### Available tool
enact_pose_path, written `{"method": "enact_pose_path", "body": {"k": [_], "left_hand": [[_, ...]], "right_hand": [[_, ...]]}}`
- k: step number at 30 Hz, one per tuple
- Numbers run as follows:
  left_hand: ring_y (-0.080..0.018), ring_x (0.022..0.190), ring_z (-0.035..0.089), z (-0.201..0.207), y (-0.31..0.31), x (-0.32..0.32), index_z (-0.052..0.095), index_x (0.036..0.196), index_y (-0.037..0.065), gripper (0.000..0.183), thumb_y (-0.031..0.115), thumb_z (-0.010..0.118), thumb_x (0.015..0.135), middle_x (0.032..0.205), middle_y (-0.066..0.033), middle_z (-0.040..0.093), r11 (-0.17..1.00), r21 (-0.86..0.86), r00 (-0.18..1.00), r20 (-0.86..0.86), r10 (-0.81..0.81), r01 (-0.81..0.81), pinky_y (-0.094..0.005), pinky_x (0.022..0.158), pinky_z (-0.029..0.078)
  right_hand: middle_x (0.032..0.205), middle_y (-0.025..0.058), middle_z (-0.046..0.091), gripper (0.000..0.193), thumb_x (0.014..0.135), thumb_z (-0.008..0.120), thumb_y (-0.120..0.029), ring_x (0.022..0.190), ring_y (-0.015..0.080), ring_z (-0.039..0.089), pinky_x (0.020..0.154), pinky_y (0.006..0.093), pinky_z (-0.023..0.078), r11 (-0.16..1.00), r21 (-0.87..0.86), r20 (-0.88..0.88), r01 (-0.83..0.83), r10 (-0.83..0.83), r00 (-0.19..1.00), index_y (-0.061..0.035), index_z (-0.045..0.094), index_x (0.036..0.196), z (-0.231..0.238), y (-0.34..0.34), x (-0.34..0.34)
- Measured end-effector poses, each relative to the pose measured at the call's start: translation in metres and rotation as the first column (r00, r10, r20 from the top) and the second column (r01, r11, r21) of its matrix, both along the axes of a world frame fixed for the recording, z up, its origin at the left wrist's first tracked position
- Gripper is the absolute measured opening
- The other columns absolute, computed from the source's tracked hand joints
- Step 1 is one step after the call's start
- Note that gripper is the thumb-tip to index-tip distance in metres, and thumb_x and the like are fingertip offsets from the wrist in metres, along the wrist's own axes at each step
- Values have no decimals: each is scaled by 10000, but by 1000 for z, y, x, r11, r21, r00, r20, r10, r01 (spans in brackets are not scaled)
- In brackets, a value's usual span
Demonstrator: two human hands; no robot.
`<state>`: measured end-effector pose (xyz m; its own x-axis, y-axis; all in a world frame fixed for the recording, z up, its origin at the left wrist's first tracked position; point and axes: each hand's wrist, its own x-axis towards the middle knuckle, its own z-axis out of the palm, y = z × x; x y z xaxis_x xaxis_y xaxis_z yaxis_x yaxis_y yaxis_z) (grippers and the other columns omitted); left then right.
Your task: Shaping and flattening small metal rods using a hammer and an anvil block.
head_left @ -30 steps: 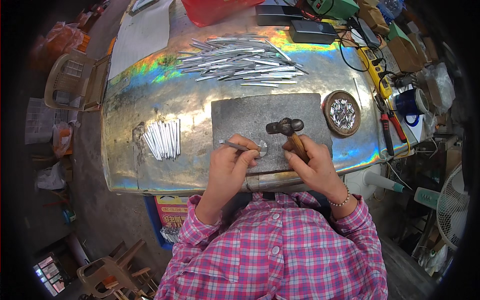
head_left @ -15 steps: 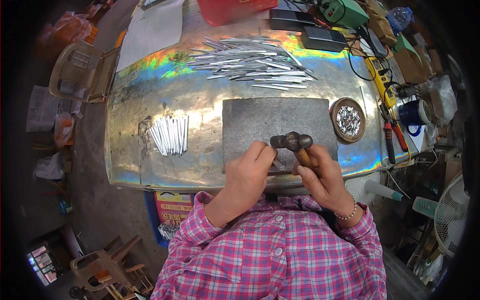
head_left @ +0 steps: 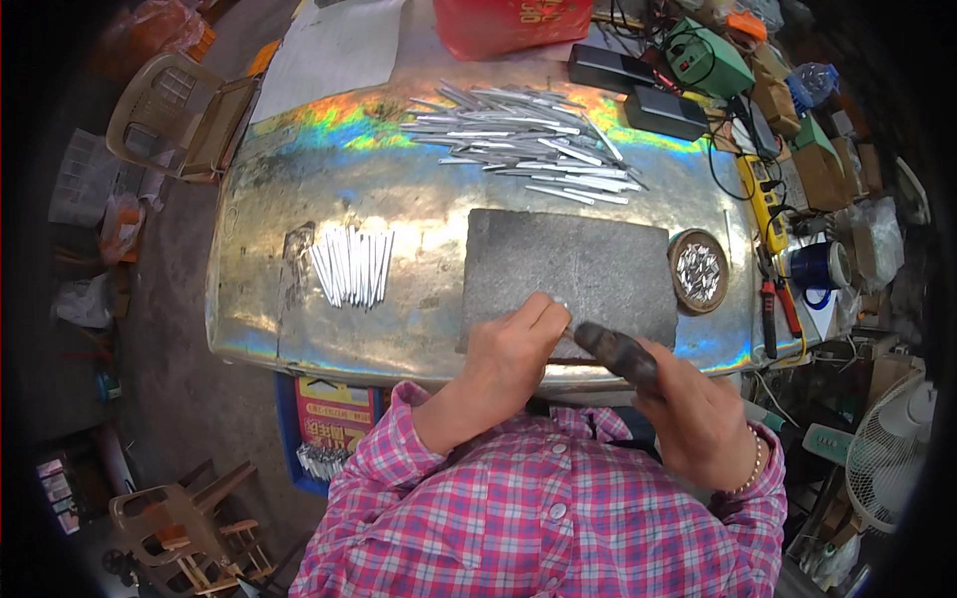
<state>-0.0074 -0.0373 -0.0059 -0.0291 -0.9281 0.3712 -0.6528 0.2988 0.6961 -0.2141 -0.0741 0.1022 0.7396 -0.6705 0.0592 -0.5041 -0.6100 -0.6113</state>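
Observation:
My left hand (head_left: pixel 510 354) is closed in a pinch over the near part of a dark grey flat slab (head_left: pixel 568 259). A small bit of a silvery metal strip (head_left: pixel 560 302) shows at its fingertips; the fingers hide the rest. My right hand (head_left: pixel 693 409) is wrapped round a hammer, whose dark steel head (head_left: pixel 618 354) is tilted just right of the left fingers, near the slab's front edge. The handle is mostly hidden by the hand. Left of the slab lies a neat row of silvery metal strips (head_left: pixel 352 267). A larger loose heap of strips (head_left: pixel 528 140) lies beyond it.
A round brown bowl (head_left: pixel 725 289) of small metal pieces stands right of the slab. Red-handled pliers (head_left: pixel 769 309), a blue mug (head_left: pixel 812 266) and a yellow power strip (head_left: pixel 768 204) line the right side. A red bag (head_left: pixel 508 30) stands at the back; a fan (head_left: pixel 892 453) is at right.
The hammer has swung down and right, its head turning from level to tilted, as my right hand moved nearer to me. My left hand keeps its pinch. The view has shifted slightly.

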Motion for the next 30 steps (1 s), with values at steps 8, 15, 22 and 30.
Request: {"method": "enact_pose_path", "body": {"k": [8,15,22,30], "left_hand": [[-284,657,627,-3,-1,3,595,906,26,194,-71,605,739,815,-108,584,1000,23,1000,22,2,-2,-336,535,489],[-118,639,638,2,10,26,563,958,15,133,147,573,946,890,-95,629,866,239,71,-970,232,439,-226,603,561],[-119,635,639,5,15,32,550,975,29,120,147,556,952,915,-101,624,866,129,-150,-962,227,483,-232,584,562],[-98,537,580,3,16,36,538,927,34,150,176,589,936,885,-113,622,885,188,-13,-977,214,426,-240,523,515]], "right_hand": [[814,154,624,467,807,661,-30,668,289,634,552,346,482,998,56,52,-15,12,999,-11,525,1253,3,1,6],[846,171,632,371,820,650,-31,676,283,655,589,311,475,953,183,130,240,-265,955,30,549,1172,-52,-4,-8],[870,94,657,256,867,599,-40,702,139,644,612,262,499,818,485,195,310,-447,873,32,561,1110,-107,-17,3],[799,25,593,204,889,568,-48,668,72,571,594,218,459,789,534,172,303,-452,875,25,550,1078,-105,-19,11]]}}
